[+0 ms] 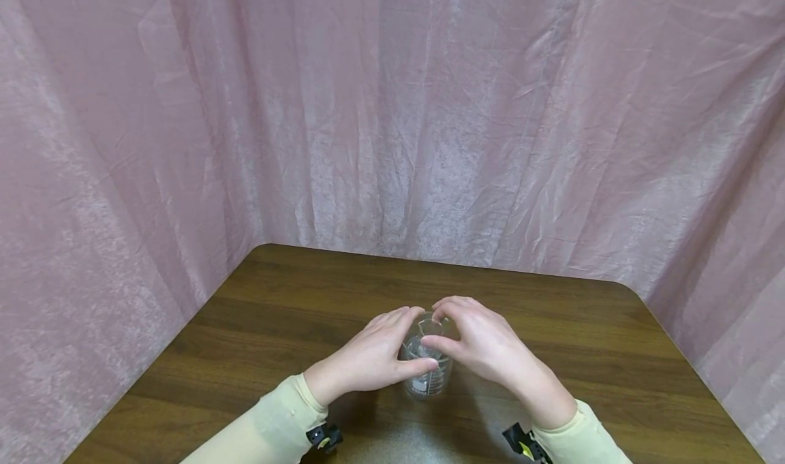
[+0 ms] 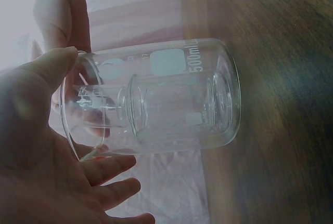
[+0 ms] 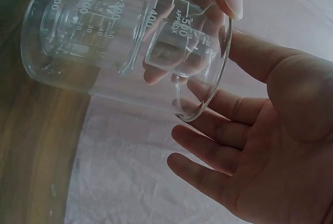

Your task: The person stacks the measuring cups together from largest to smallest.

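Observation:
A clear 500 ml glass beaker (image 1: 429, 382) stands upright on the wooden table between both hands. Inside it sits a medium beaker (image 2: 169, 102) with white graduations. Just above that beaker's rim hangs a small glass beaker (image 3: 174, 50), still within the large beaker's upper part. My right hand (image 1: 484, 341) reaches over the large rim from the right, thumb and index finger pinching the small beaker near its top. From the left, my left hand (image 1: 377, 351) grips the large beaker around its rim, thumb (image 2: 60, 60) on the near side and fingers (image 2: 109, 169) on the far side.
The brown wooden table (image 1: 294, 287) reaches away to a rounded far edge. Pink curtains (image 1: 417, 110) hang behind it and along both sides. Black wrist cameras (image 1: 325, 437) sit below both sleeves (image 1: 282, 416).

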Tool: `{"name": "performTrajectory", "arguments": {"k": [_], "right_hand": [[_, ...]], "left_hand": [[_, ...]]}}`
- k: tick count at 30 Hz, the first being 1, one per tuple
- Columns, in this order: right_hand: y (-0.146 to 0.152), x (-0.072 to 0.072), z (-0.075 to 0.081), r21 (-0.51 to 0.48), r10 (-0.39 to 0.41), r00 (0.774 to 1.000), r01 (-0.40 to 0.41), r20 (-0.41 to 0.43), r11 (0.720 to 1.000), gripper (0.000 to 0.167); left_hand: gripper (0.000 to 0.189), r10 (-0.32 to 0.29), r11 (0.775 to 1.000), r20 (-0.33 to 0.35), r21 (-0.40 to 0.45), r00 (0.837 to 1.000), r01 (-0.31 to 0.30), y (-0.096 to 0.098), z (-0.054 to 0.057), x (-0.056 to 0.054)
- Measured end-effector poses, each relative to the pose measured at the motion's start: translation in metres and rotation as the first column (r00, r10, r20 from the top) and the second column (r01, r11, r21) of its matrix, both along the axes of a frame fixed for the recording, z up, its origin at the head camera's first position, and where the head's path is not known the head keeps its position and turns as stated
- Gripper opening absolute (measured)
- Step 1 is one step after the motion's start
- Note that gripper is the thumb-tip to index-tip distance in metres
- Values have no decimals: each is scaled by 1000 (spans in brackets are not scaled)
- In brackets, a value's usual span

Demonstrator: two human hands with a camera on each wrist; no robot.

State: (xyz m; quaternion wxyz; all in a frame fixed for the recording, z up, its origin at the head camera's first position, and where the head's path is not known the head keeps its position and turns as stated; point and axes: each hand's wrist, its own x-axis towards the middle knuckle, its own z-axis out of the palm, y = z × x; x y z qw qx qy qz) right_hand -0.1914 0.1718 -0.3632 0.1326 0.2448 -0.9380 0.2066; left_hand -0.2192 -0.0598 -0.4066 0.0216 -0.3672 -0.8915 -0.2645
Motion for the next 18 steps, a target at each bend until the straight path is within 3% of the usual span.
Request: {"name": "performTrajectory", "arguments": {"k": [18], "right_hand": [[-3, 0, -6, 23, -8, 1000, 8, -9, 1000, 33]], "left_hand": [[92, 3, 1000, 11, -12, 1000, -3, 0, 0, 0]]}}
